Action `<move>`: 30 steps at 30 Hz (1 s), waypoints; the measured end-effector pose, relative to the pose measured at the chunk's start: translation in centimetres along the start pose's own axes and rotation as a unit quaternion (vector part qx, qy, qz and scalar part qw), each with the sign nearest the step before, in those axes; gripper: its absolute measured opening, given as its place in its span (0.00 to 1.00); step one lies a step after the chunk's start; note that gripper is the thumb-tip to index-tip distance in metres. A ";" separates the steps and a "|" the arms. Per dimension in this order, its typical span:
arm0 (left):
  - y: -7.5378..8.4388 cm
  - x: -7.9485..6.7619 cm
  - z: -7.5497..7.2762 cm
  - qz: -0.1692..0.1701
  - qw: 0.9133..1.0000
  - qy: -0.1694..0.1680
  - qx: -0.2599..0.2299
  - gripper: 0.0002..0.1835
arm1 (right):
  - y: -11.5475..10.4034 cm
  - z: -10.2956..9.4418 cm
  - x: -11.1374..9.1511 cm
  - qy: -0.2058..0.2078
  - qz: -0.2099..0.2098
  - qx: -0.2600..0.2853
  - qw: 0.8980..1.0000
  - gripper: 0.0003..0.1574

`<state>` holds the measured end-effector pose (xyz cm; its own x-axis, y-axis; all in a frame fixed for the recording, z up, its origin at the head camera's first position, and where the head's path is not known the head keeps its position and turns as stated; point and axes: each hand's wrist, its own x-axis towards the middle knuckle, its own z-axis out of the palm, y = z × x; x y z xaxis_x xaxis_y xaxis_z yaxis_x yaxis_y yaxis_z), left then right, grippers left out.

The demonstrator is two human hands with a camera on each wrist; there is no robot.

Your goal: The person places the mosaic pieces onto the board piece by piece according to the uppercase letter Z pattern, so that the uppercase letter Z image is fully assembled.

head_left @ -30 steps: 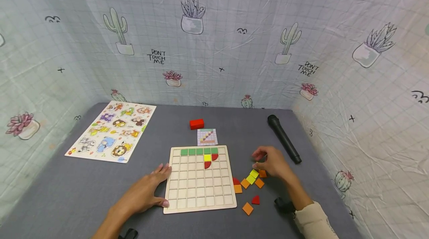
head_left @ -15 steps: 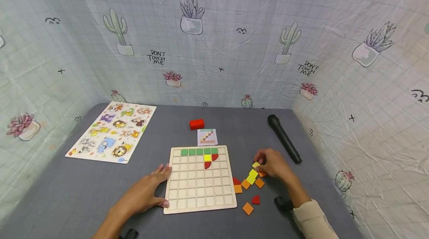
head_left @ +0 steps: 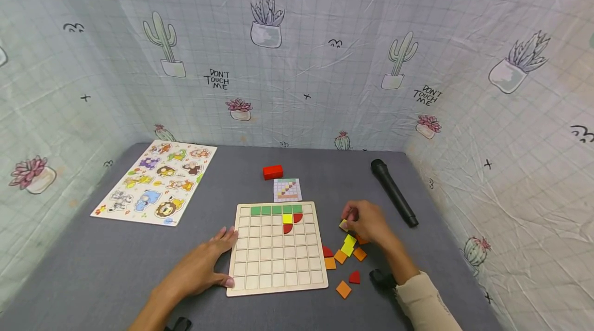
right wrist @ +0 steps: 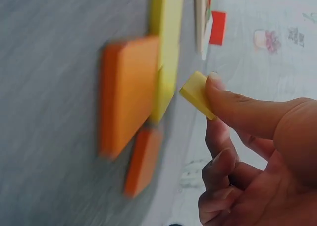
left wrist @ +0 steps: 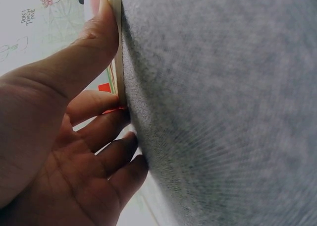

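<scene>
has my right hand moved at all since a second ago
Yes, in the head view the right hand has shifted slightly left, toward the wooden board and away from the black microphone, holding a yellow tile.

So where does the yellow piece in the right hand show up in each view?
Head: the yellow piece is right of center, lower half, at the right hand's fingertips.
Left wrist: not visible.
Right wrist: slightly right of center, pinched by the thumb.
Shared landmark: the red block.
</scene>
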<state>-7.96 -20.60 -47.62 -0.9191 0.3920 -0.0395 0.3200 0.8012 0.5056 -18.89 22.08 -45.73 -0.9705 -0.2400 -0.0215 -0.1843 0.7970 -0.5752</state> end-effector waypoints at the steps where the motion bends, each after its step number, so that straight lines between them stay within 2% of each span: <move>1: 0.0 0.0 0.0 0.001 1.000 0.000 0.000 0.60 | -0.4 0.1 0.1 0.000 -0.002 0.001 1.000 0.09; 11: 0.0 0.0 0.0 0.004 1.000 0.002 0.001 0.60 | -4.7 2.3 1.7 -0.013 -0.028 0.023 0.999 0.12; 22: 0.0 0.0 0.0 0.008 1.000 0.002 0.001 0.60 | -8.9 5.6 3.2 -0.058 -0.072 0.055 0.994 0.13; 25: -0.1 0.0 0.1 0.007 1.000 -0.001 0.004 0.60 | -9.5 6.4 3.7 -0.057 -0.069 0.050 0.995 0.14; 30: -0.1 0.0 0.1 0.005 1.000 0.003 0.001 0.60 | -10.5 7.5 4.3 -0.062 -0.061 0.008 0.996 0.14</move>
<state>-8.02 -20.64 -47.72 -0.9172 0.3974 -0.0285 0.3301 0.7981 0.5041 -20.02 8.57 -45.90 -0.9142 -0.4021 -0.0507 -0.2966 0.7490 -0.5925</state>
